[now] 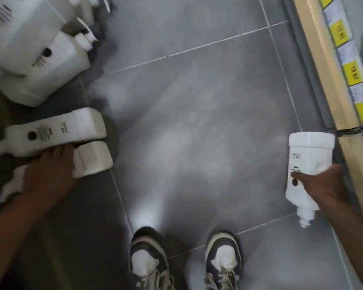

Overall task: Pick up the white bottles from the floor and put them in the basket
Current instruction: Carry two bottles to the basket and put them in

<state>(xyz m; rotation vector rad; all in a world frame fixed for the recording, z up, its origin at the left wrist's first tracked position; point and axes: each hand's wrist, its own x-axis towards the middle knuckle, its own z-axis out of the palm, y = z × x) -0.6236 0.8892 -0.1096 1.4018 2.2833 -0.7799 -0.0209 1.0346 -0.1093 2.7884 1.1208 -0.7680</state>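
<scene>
Gripping right hand [323, 185]: thumb and fingers clamped round the carried bottle [308, 162]; it hangs clear of the floor [187, 122], neck end downward, just beside the shelf edge [327, 84]
Left hand [50, 170]: fingers curled over the lower bottle [92, 158]; fingertips touch the upper bottle [57, 132] lying against it; whether the lower one is lifted yet, I cannot tell
Piled bottles [29, 49]: heaped at far left, leaning on one another; blurred
Basket: not clearly in view; the dark shape under the left-side bottles may be it, but I cannot tell
Risk, right side: a one-handed hold low on the body leaves the wide base free to swing; it could knock the shelf edge or slip down towards the shoes [149, 258]
Risk, left side: drawing out the lower bottle would probably drag or roll the upper bottle, since the two touch
Risk, neck: cap too blurred to judge; if loose, the inverted carried bottle might leak
</scene>
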